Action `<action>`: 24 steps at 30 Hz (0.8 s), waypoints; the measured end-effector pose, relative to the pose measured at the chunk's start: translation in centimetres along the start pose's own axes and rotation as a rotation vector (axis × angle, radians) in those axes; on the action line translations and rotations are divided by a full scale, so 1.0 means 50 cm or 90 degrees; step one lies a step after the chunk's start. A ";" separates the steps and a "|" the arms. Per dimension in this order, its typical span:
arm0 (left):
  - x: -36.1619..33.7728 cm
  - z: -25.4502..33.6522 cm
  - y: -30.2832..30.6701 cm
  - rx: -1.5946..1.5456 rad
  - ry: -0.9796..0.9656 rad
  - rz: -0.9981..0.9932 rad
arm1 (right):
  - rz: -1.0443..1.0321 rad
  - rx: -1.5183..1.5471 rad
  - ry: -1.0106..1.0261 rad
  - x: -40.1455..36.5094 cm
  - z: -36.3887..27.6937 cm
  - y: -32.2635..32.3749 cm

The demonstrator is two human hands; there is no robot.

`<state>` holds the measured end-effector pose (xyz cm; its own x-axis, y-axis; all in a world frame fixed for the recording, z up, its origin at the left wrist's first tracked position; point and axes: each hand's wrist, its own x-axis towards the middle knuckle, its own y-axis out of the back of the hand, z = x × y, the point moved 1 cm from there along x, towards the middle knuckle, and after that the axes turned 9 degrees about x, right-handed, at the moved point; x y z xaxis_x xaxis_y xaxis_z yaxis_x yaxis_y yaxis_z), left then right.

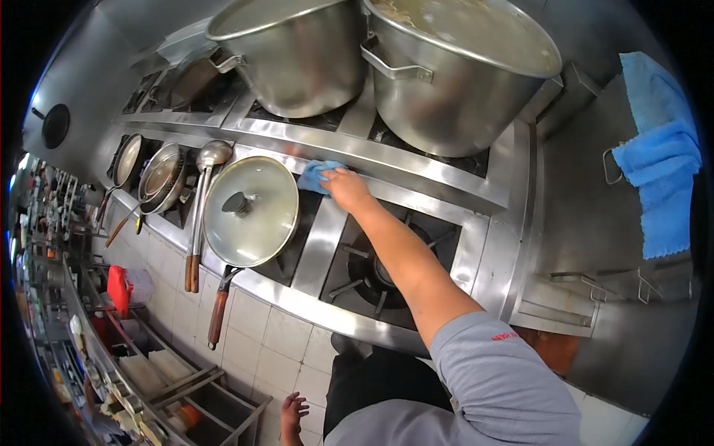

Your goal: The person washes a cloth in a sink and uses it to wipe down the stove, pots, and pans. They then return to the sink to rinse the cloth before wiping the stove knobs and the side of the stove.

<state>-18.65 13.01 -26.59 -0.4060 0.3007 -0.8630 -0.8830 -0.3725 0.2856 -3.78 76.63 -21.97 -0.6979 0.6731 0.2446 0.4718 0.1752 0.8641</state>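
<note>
My right hand (pixel 343 187) is stretched forward over the stove, its fingers closed on a blue cloth (pixel 314 177) pressed against the steel surface behind the burners. Just left of the cloth sits a frying pan with a glass lid (pixel 256 215), its wooden handle (pixel 218 312) pointing toward me. Low in the view, my left hand (pixel 294 407) hangs beside my body with its fingers loosely apart and nothing in it. In front of me, under my right forearm, lies a bare gas burner (pixel 379 267).
Two large stockpots (pixel 461 82) stand on the raised back row. Ladles (pixel 201 201) and smaller pans (pixel 162 178) lie to the left. Blue towels (pixel 654 156) hang on the right. A metal rack (pixel 216 401) stands at lower left, beside the tiled floor (pixel 268 323).
</note>
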 end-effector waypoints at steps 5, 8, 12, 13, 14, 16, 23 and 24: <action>0.036 -0.026 0.004 0.058 0.046 -0.010 | 0.055 0.064 -0.161 -0.159 0.083 0.042; 0.058 -0.090 0.031 0.014 0.068 -0.025 | 0.076 0.020 -0.141 -0.324 0.123 0.144; 0.074 -0.163 0.042 0.019 0.073 -0.093 | 0.082 -0.112 -0.267 -0.527 0.179 0.241; 0.078 -0.167 0.037 0.091 0.091 -0.082 | 0.082 -0.098 -0.348 -0.569 0.202 0.258; 0.083 -0.168 0.038 0.086 0.085 -0.090 | 0.080 -0.081 -0.425 -0.604 0.218 0.278; 0.089 -0.174 0.032 0.054 0.066 -0.114 | 0.086 -0.077 -0.617 -0.637 0.212 0.339; 0.094 -0.196 0.037 -0.022 0.080 -0.055 | 0.816 1.029 -0.487 -0.528 0.086 0.243; 0.086 -0.191 0.038 -0.030 0.086 -0.049 | 0.793 1.117 -0.351 -0.464 0.065 0.212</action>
<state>-19.83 5.19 -33.74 -0.2998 0.2098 -0.9306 -0.8967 -0.3949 0.1999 19.17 65.19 -19.91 0.2753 0.9425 -0.1895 0.5096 -0.3102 -0.8025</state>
